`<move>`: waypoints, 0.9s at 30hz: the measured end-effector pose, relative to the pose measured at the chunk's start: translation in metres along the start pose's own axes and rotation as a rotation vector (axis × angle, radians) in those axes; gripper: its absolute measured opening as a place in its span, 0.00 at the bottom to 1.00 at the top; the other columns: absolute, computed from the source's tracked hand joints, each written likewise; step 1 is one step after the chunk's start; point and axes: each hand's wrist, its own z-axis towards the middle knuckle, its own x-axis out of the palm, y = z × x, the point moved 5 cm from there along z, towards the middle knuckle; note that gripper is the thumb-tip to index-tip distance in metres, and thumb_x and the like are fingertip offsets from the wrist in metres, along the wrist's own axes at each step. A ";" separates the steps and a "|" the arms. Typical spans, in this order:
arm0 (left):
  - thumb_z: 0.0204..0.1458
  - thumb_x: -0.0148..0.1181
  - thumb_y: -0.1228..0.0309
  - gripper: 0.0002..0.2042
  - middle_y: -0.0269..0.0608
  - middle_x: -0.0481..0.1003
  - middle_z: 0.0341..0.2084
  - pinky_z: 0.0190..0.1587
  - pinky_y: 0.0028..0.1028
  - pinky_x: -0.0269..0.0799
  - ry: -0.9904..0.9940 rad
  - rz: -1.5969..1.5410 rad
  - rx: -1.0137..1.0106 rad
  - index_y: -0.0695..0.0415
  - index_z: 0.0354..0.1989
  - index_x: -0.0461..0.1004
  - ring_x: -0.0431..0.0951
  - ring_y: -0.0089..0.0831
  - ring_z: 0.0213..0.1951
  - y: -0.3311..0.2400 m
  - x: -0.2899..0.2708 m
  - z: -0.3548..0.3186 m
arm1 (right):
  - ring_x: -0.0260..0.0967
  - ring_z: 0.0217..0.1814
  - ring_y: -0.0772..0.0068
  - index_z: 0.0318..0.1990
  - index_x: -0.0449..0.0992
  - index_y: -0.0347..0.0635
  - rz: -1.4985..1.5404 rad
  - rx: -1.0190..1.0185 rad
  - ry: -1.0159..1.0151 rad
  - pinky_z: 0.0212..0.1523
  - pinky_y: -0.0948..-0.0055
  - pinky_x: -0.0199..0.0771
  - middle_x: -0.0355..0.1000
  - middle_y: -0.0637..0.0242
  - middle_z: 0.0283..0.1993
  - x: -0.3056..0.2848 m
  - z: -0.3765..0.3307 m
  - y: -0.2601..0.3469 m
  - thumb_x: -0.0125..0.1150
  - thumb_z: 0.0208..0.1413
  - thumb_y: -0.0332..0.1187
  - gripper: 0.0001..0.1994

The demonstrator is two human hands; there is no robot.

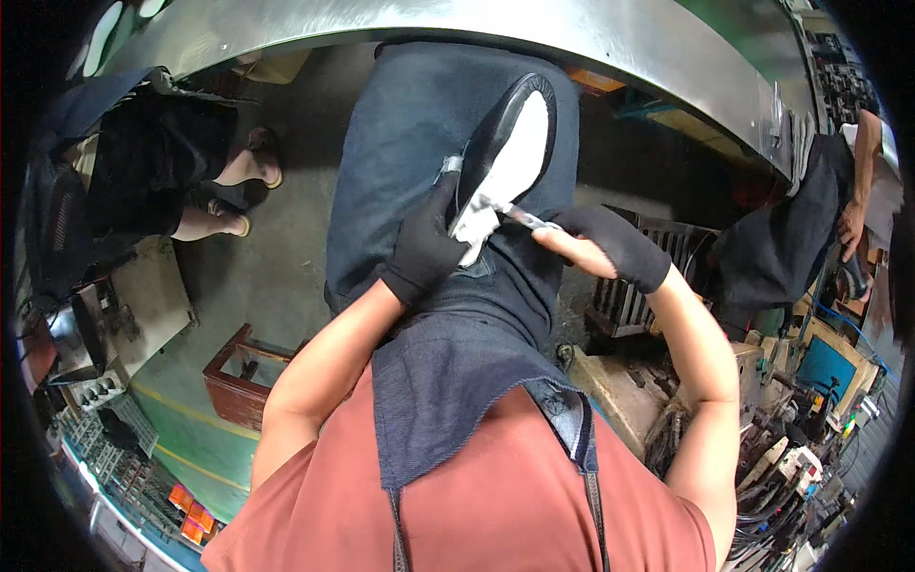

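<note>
- One black shoe (513, 157) lies sole-up on the worker's dark denim apron (396, 124), over the lap, toe pointing away.
- The left hand (426, 238), black-gloved, is clamped on the shoe's side, towards the heel.
- The right hand (610, 246), gloved with bare fingertips, is closed round a slim brush (526, 219); its white-smeared tip touches the white sole near the heel.
- Beyond the knees curves a metal ledge (429, 14).
- To the right, a co-worker's bare hand (851, 229) hangs beside dark trousers (786, 238).
</note>
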 end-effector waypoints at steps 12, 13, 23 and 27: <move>0.59 0.55 0.59 0.44 0.64 0.46 0.69 0.70 0.34 0.46 -0.005 0.123 -0.004 0.70 0.70 0.32 0.50 0.47 0.70 0.022 -0.002 0.010 | 0.76 0.35 0.53 0.31 0.75 0.39 -0.682 -0.456 -0.320 0.36 0.61 0.76 0.75 0.52 0.31 0.000 0.041 -0.008 0.50 0.61 0.55 0.24; 0.59 0.55 0.59 0.44 0.64 0.46 0.69 0.70 0.34 0.46 -0.005 0.128 -0.003 0.70 0.70 0.32 0.50 0.47 0.70 0.029 0.002 0.013 | 0.75 0.32 0.55 0.33 0.75 0.39 -0.526 -0.356 -0.157 0.34 0.63 0.74 0.75 0.55 0.30 0.001 0.043 -0.014 0.51 0.62 0.53 0.23; 0.55 0.53 0.71 0.39 0.69 0.46 0.67 0.70 0.39 0.43 -0.134 0.348 0.108 0.73 0.68 0.36 0.48 0.57 0.69 0.028 0.001 0.035 | 0.77 0.33 0.63 0.34 0.79 0.43 -0.899 -0.183 0.179 0.33 0.65 0.73 0.77 0.61 0.32 -0.022 0.033 0.090 0.53 0.59 0.42 0.14; 0.58 0.57 0.64 0.40 0.61 0.47 0.68 0.69 0.34 0.47 -0.090 -0.085 -0.067 0.68 0.70 0.37 0.49 0.51 0.70 0.045 -0.004 0.049 | 0.77 0.35 0.59 0.31 0.78 0.43 -0.866 -0.915 -0.282 0.32 0.65 0.73 0.74 0.59 0.30 0.035 0.002 0.131 0.59 0.53 0.47 0.15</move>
